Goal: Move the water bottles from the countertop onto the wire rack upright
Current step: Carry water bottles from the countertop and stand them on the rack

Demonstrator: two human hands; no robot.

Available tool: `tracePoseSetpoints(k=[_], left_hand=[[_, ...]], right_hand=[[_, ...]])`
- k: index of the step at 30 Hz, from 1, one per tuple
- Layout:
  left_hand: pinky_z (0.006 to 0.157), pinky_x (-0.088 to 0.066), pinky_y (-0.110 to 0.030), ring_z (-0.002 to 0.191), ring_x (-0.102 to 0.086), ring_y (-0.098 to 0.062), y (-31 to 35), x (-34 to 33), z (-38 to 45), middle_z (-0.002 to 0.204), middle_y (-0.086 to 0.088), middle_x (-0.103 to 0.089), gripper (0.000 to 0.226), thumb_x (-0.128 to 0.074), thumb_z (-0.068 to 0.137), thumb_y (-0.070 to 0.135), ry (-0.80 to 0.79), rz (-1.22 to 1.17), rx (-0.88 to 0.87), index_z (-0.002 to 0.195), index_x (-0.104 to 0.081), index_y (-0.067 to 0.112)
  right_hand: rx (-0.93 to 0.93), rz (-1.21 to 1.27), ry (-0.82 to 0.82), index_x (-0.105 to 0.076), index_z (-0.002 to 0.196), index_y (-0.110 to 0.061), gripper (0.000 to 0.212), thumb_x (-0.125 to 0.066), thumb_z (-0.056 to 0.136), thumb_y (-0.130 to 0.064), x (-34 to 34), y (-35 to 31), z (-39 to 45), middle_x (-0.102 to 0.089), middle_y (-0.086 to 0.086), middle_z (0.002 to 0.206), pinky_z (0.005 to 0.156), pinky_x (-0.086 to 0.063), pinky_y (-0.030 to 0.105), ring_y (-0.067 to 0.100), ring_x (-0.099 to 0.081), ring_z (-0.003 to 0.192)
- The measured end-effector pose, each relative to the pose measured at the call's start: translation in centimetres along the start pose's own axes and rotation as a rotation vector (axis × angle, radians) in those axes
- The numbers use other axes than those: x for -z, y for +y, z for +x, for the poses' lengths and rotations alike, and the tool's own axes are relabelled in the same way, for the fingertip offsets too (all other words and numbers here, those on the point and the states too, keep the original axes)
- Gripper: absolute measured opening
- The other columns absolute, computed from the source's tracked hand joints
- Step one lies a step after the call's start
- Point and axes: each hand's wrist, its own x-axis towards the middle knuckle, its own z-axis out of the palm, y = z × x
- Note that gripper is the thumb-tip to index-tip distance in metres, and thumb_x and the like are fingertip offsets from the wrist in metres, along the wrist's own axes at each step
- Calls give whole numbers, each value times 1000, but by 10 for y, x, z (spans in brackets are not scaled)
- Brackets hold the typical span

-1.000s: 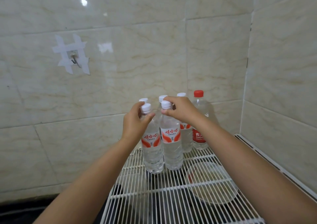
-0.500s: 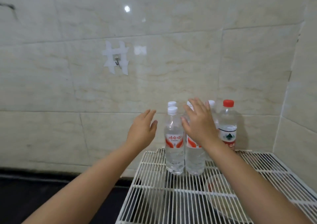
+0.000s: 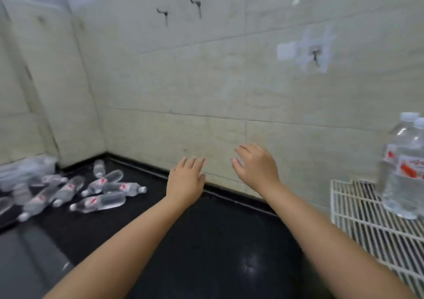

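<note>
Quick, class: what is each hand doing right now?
Left hand: open, fingers straight, holding nothing.
Right hand: open, fingers spread, holding nothing.

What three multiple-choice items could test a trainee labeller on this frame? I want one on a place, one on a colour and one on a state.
1. Where do the lying bottles rest?
A. on the wire rack
B. on the countertop at far left
C. in a sink

2. What colour is the countertop?
A. white
B. black
C. green

3. How are the two hands?
A. both empty, fingers spread
B. each gripping a bottle
C. one holding a cap

Answers:
1 B: they lie on their sides on the dark surface, far from the wire rack.
2 B: it is glossy black.
3 A: left hand and right hand hold nothing.
</note>
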Motion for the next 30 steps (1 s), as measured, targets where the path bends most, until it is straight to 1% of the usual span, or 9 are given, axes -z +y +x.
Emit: tracePoseSetpoints(k=[2,3,5,7,9,13,20,25,30], left_hand=[[112,-21,-45,141,-16,-27,-68,12,-20,152,-1,-25,50,-37,94,32,25,34,77,141,-22,25],[112,-19,-46,141,-13,-26,-100,18,-30,153,0,-23,51,-37,94,33,32,58,110,141,-21,26],[112,-18,-47,142,-10,-26,-159,28,-50,154,2,-20,50,-35,94,35,25,113,156,141,-21,26],[112,-17,-45,142,-10,-25,-212,36,-69,153,1,-20,49,-34,94,35,8,145,208,141,-22,25],[112,-16,-45,142,-9,-25,-259,39,-85,153,2,-21,48,-34,94,36,-6,168,258,140,-25,26],[113,-13,-47,143,-6,-24,-337,32,-109,154,3,-17,48,-32,94,36,-63,182,351,141,-22,28],[115,-7,-46,143,1,-24,-451,-12,-115,155,3,-12,48,-26,96,37,-187,147,490,142,-16,27],[115,-7,-45,143,1,-24,-536,-50,-77,155,4,-13,48,-26,96,37,-244,155,529,142,-17,28],[115,-8,-46,143,-1,-25,-608,-71,-34,155,2,-15,48,-30,96,35,-300,171,538,142,-18,27]], right_hand=[[31,45,-5,-65,97,4,28,-69,74,-11,-43,-58,9,-68,24,98,85,-49,45,39,-64,92],[42,69,-10,-63,104,3,34,-68,76,-14,-65,-87,13,-66,24,106,90,-46,47,41,-61,100],[19,105,-98,-51,124,-4,44,-56,86,-26,-104,-142,23,-52,19,133,107,-29,45,37,-42,126],[13,110,-179,-41,134,-11,49,-45,91,-35,-141,-191,32,-38,11,145,112,-16,44,31,-26,137],[50,101,-223,-37,136,-13,50,-41,92,-37,-174,-234,39,-34,9,147,112,-12,44,28,-22,139],[85,137,-299,-39,134,-12,49,-42,92,-36,-234,-298,49,-37,10,145,111,-15,44,28,-25,137],[101,90,-458,-45,129,-12,48,-42,90,-40,-355,-345,71,-46,9,137,107,-23,45,30,-35,127],[28,70,-604,-46,127,-12,47,-42,90,-41,-466,-355,106,-48,10,135,110,-22,44,31,-34,130],[2,17,-779,-41,131,-16,49,-43,89,-43,-556,-369,149,-45,10,137,106,-26,46,31,-35,129]])
